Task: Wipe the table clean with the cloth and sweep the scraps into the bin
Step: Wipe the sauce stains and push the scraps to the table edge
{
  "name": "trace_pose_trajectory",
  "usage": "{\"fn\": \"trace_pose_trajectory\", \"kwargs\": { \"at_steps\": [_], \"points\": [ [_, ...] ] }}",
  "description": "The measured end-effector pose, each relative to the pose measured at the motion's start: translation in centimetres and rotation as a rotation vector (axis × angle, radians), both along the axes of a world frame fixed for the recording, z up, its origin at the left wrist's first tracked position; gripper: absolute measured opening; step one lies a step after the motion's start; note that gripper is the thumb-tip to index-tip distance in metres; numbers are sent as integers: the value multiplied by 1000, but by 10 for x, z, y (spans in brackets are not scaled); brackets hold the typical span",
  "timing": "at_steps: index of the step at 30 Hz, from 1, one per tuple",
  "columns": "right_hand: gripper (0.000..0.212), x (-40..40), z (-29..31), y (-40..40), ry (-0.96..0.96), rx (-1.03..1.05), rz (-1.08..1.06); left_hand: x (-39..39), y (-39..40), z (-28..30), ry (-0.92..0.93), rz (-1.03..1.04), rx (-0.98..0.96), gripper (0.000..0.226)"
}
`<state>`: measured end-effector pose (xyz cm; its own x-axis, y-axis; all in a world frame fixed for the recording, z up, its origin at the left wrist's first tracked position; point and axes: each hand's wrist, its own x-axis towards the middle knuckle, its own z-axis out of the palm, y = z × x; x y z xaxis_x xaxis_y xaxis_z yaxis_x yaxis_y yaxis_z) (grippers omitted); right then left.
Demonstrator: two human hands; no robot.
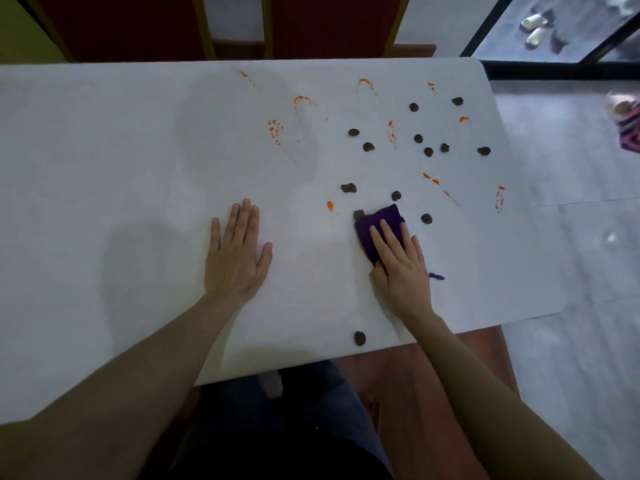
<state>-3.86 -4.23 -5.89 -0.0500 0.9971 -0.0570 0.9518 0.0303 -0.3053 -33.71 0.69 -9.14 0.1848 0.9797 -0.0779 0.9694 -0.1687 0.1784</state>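
A white table (104, 133) carries several dark brown scraps (417, 138) and orange smears (275, 130), mostly on its right half. My right hand (401, 268) presses flat on a folded purple cloth (379, 223), whose far edge touches one scrap (358, 213). A single scrap (359, 338) lies near the front edge. My left hand (237, 258) rests palm down on bare table, fingers spread, holding nothing. No bin is in view.
A wooden chair back (235, 29) stands behind the far edge. Grey floor (571, 271) lies to the right of the table, with a glass door frame (554, 64) and a striped item (628, 126) beyond. My legs are under the front edge.
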Motion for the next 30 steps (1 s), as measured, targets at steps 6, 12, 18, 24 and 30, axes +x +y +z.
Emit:
{"fn": "trace_pose_trajectory", "kwargs": {
  "at_steps": [6,12,18,24,30],
  "points": [
    [59,-6,-3,48,46,29,-64,0,0,-1,34,1,17,70],
    [62,-42,3,39,71,0,76,1,-2,4,34,-1,18,70],
    [63,6,-2,6,30,-22,137,1,0,3,33,2,18,71],
    [63,-23,5,53,84,-33,-92,0,0,2,42,6,9,71],
    [64,-77,7,39,118,-35,97,1,-2,5,51,3,3,70]
  ]
}}
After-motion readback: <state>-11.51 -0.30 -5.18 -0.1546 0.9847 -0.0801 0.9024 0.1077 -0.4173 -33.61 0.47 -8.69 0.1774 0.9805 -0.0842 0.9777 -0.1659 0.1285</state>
